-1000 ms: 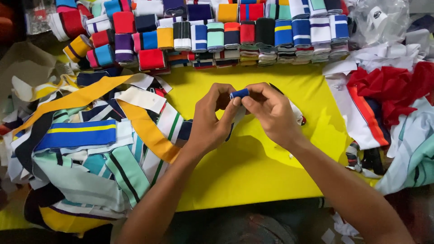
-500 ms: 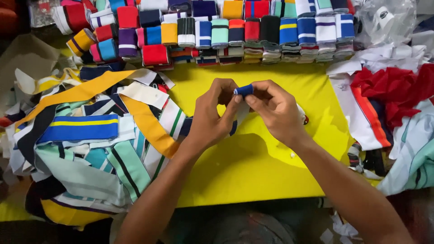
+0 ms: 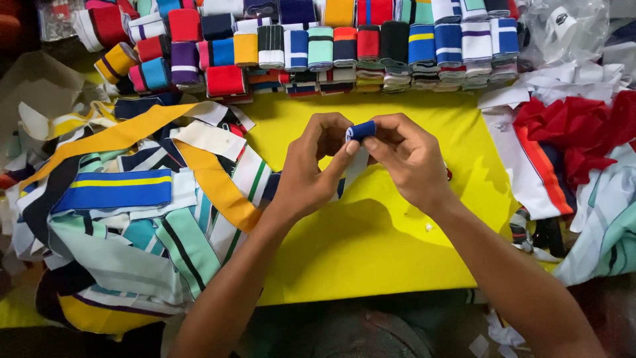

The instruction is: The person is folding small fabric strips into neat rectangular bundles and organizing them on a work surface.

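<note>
Both my hands meet over a yellow table [image 3: 371, 245]. My left hand [image 3: 315, 166] and my right hand [image 3: 407, 159] pinch a small blue knit band [image 3: 361, 130], partly rolled, between thumbs and fingertips. A white-and-blue tail of the band [image 3: 356, 167] hangs down between the palms. The rest of the strip is hidden behind my fingers.
Several rolled striped bands [image 3: 331, 46] stand in rows along the table's far edge. A loose heap of flat knit strips [image 3: 139, 219] covers the left side. Red and white fabric pieces [image 3: 570, 139] lie at the right, with a clear plastic bag [image 3: 570, 26] behind them.
My hands stay together on the blue band with only small finger shifts. The view has tilted slightly, so the rows of rolls sit a little higher in the frame.
</note>
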